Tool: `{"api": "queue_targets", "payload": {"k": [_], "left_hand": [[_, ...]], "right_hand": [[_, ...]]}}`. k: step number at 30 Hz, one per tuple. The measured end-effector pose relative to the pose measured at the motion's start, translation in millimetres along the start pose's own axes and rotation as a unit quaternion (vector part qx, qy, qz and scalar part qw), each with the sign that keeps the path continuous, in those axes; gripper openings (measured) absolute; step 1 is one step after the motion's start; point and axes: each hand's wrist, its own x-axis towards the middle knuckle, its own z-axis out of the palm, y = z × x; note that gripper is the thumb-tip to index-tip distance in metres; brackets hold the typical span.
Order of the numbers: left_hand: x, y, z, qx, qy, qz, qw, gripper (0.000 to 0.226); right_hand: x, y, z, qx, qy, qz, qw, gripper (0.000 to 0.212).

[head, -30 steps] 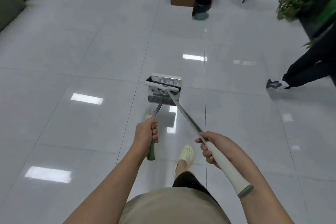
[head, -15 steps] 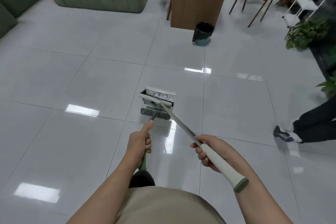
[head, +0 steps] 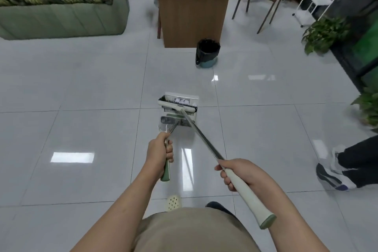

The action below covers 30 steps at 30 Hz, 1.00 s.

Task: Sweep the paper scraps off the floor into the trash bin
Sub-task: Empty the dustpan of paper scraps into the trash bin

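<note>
Now closer: trash bin (head: 207, 53) looms larger ahead. Left hand (head: 160, 150) grips dustpan handle (head: 166, 168), right hand (head: 239, 174) grips broom handle (head: 248, 195); paper scraps (head: 182, 100) stay pinned in dustpan (head: 177, 111). Carrying leg underway.

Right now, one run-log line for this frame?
left hand grips dustpan | right hand grips broom | scraps in dustpan | bin ahead, not reached

A dustpan (head: 178, 115) with paper scraps (head: 182, 100) inside is held by its handle in the left hand (head: 161, 149), while the broom (head: 206, 147), its head laid across the pan, is gripped by the right hand (head: 241, 174). A black-lined trash bin (head: 207, 53) is seen farther ahead on the tiled floor (head: 81, 88), beside a wooden cabinet (head: 193, 9).
</note>
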Motion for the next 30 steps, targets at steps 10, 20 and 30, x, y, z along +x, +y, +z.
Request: {"api": "queue_targets", "payload": {"k": [10,20,30], "left_hand": [[186.8,165.0,151.0,0.075,-0.019,0.08,0.994,0.02],[332.3,330.7,339.3,0.167,0.057,0.137,0.975,0.015],[476.9,433.0,451.8,0.347,0.068,0.231,0.907,0.017]], "right_hand": [[103.3,-229.9,-57.9,-0.03,0.052,-0.055,0.997,0.021],[185.2,-471.7,-175.5,-0.063,0.046,-0.107,0.991,0.019],[280.8,-643.9,-271.5,0.032,-0.027,-0.03,0.999,0.016]]}}
